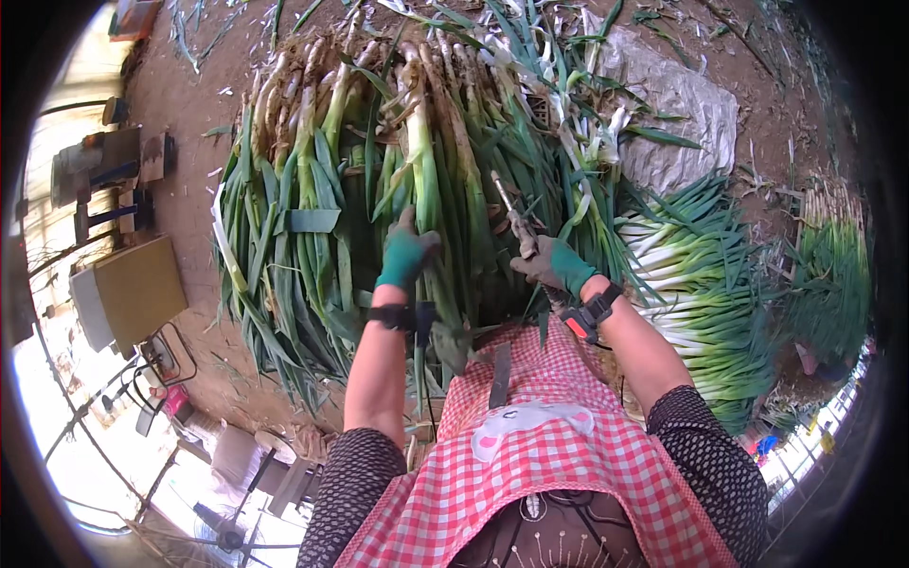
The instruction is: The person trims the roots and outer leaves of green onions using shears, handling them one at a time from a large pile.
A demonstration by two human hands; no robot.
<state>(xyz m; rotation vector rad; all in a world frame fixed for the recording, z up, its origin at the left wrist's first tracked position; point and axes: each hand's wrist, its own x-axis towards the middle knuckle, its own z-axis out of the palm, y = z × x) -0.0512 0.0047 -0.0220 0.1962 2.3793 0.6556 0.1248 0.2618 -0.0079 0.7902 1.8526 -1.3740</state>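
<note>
A thick pile of unpeeled green onions (322,180) lies in front of me, soil-covered roots pointing away and leaves toward me. My left hand (409,251), in a green and grey glove, is closed around the leaves of one long green onion (423,185) on the pile. Its pale stem and dirty root end stretch away beyond my fingers. Gripped in my gloved right hand (554,265) is an air blow gun (512,210) with a thin nozzle, angled up and left over the pile. The nozzle tip is apart from the held onion.
Cleaned green onions (686,293) with white stems are stacked to my right. A whitish plastic sheet (672,109) lies behind them, amid leaf scraps. Another bundle (833,256) is at the far right. A tan box (133,292) stands left on the dirt floor (194,213).
</note>
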